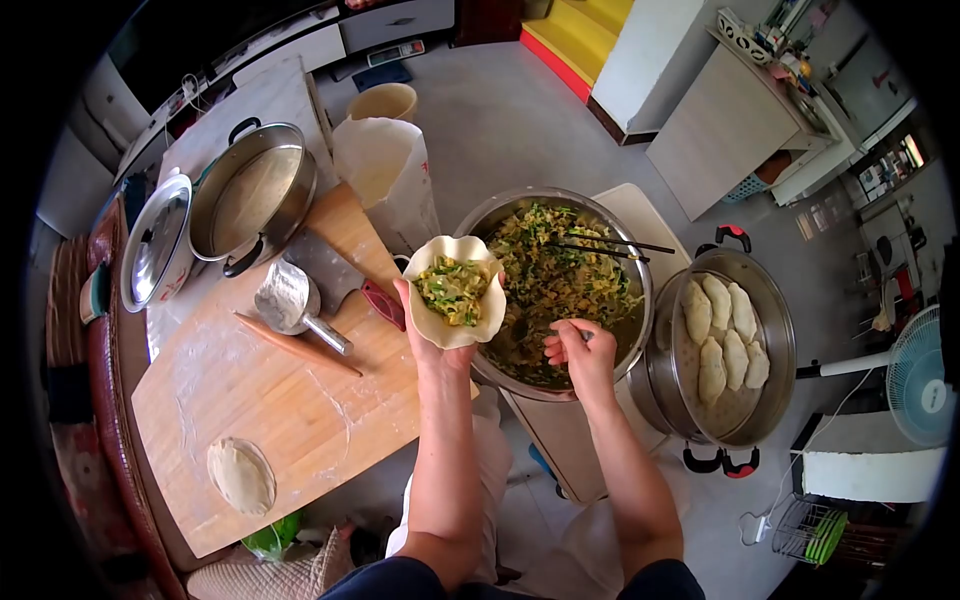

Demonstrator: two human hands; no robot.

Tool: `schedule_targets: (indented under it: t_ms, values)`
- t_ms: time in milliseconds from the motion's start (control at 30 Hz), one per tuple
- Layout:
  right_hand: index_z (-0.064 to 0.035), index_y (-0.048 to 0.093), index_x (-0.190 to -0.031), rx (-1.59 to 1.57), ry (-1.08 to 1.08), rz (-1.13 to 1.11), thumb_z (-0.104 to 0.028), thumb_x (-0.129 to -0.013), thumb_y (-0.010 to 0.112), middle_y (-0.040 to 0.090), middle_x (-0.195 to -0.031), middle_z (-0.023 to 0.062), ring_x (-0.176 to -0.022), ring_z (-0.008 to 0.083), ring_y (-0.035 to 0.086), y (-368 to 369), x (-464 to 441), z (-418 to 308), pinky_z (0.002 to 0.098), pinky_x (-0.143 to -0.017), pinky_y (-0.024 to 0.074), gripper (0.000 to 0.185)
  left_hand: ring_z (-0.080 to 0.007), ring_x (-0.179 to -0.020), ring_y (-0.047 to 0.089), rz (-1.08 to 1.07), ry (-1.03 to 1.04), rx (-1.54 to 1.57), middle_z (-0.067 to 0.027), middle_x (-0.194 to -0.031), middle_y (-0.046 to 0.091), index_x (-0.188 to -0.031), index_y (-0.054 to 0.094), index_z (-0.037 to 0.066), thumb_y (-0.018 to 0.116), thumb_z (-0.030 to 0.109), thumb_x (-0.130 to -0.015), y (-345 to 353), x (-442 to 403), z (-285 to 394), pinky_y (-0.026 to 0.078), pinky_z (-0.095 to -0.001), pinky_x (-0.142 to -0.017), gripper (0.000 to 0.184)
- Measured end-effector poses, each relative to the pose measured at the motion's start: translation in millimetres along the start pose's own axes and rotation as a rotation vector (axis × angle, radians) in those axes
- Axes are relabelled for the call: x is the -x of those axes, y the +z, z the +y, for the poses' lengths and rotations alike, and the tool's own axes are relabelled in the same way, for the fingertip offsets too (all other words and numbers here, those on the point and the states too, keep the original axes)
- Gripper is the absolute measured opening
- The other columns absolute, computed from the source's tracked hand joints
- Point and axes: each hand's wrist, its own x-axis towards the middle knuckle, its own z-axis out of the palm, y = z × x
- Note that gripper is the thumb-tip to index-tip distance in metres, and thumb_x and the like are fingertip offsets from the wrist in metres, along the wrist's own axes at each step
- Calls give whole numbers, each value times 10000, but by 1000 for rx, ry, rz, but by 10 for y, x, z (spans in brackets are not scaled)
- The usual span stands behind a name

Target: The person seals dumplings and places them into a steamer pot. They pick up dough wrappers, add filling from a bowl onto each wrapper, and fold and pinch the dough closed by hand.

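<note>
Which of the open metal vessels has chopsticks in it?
The middle one: the round bowl of chopped filling under the right hand, chopsticks leaning over its rim. The left pan and right pot have none.

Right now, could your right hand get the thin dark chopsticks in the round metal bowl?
Probably yes: the right hand is over the same bowl, only chopped green-and-yellow filling between it and the chopsticks. But its fingers seem closed on a shiny handle, which it might first release.

Stairs: yellow treads, red edge. Fan: pale blue. Cleaver handle: dark red. 2 chopsticks: black.
</note>
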Motion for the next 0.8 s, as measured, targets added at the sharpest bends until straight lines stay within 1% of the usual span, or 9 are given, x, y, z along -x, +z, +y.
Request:
schedule_targets:
  t_ms: [67,133,167,267,300,400,500,700,800]
  values:
    - [66,681,-993,-146,96,3,-111,-965,590,704,-793,151,-627,174,675,-62,-35,27,274,-562,557,201,-467,-1239,501,20,12,-7,-201,-1393,507,-1413,459,103,360,652,-977,-6,-5,5,443,-644,-1018,708]
    - [61,682,-1000,-262,187,4,-112,-959,594,707,-803,156,-647,183,679,-119,-38,23,283,-580,562,198,-445,-1217,522,74,43,-26,-186,-1368,527,-1397,477,108,389,656,-964,41,2,5,461,-630,-995,704]
    - [63,683,-1004,-296,182,-16,-123,-954,614,709,-811,154,-665,194,684,-158,-38,45,292,-598,565,204,-433,-1206,533,101,58,-35,-178,-1356,538,-1390,485,111,404,659,-958,60,3,3,470,-624,-983,702]
    - [68,681,-1012,-333,102,-26,-135,-962,621,710,-822,155,-670,192,682,-194,7,0,287,-600,559,218,-431,-1211,534,81,68,-40,-173,-1355,542,-1390,485,112,416,653,-956,31,3,32,467,-620,-991,697]
    - [69,681,-1015,-359,87,-28,-137,-964,621,710,-828,157,-671,191,680,-210,18,-12,285,-603,557,220,-430,-1206,539,-2,55,-53,-173,-1352,545,-1386,488,108,431,649,-952,2,-6,51,470,-606,-996,695]
    - [74,680,-1026,-414,31,-36,-134,-969,619,712,-843,161,-674,186,676,-273,22,-72,283,-608,552,224,-447,-1235,508,5,51,-20,-193,-1374,523,-1404,473,115,304,681,-973,-47,-14,68,427,-634,-1038,731]
    - [81,675,-1044,-401,-32,-42,-133,-974,616,715,-859,166,-672,181,670,-340,15,-168,287,-616,552,232,-441,-1230,515,25,61,-5,-189,-1364,533,-1391,486,115,321,677,-970,-33,-16,66,432,-636,-1030,721]
    - [72,664,-1076,-377,-117,-67,-147,-986,602,708,-884,166,-712,183,655,-399,-63,-219,303,-634,533,244,-440,-1227,518,-69,56,-26,-184,-1364,532,-1392,479,108,363,655,-973,-96,-33,54,435,-620,-1039,699]
    - [77,657,-1083,-378,-126,-83,-141,-991,591,707,-893,172,-714,189,649,-396,-85,-268,311,-633,533,246,-435,-1228,522,-54,57,-24,-184,-1367,529,-1397,471,102,386,632,-978,-100,-31,53,445,-618,-1030,681]
